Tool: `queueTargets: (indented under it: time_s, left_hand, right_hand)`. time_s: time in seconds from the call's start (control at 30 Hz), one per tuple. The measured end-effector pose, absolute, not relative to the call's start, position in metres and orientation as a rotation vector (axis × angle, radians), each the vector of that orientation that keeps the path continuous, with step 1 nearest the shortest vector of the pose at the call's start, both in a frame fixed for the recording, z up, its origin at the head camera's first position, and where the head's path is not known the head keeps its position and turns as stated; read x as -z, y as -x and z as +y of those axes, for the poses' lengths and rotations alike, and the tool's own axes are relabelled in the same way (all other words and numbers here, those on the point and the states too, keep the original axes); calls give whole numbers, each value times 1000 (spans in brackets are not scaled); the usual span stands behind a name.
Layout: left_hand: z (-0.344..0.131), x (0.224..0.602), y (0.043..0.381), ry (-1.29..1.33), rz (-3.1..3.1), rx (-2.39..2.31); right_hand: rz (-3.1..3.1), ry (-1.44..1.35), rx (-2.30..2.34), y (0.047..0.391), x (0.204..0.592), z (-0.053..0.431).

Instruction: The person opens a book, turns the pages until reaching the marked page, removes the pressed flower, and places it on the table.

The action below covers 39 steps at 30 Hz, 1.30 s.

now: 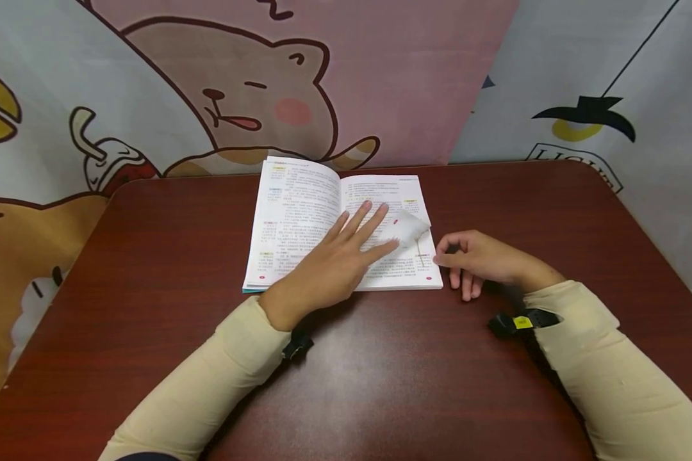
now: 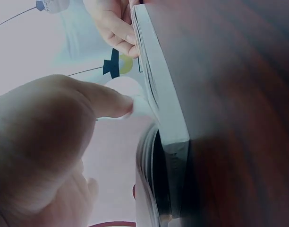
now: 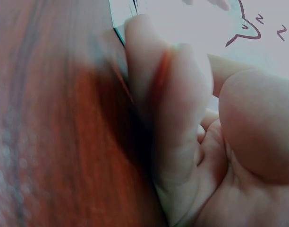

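Note:
An open book with printed pages lies on the table. My left hand is spread over its right page, fingers straight and apart. On that page a greyish flap of paper with a small red mark lies by the left thumb; it looks like a turned-over page corner. In the left wrist view the thumb touches pale paper above the book's edge. At the book's right edge is my right hand, thumb and forefinger close together against the pages, other fingers bent downward. Whether paper lies between those fingertips is hidden.
The dark red-brown table extends around the book on both sides and in front. Behind it stands a wall covering with cartoon animals. Black straps sit on both wrists, below the rolled cream sleeves.

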State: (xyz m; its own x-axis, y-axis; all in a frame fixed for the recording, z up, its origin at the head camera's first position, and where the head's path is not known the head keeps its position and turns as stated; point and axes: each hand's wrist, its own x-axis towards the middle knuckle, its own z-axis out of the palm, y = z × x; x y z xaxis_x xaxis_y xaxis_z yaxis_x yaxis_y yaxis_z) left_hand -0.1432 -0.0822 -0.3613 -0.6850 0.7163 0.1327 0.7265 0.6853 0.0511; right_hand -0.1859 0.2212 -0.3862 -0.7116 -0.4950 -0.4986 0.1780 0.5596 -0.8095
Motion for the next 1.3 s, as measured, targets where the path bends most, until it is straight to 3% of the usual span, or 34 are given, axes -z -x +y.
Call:
queueTargets:
  time_s: [0.57, 1.3]
  left_hand:
    - [-82, 361, 144, 1302, -2749, 65]
    - [-84, 367, 143, 1222, -2810, 61]
  right_hand:
    - [2063, 262, 1182, 186, 385, 220]
    - [2071, 243, 1177, 186, 386, 220]
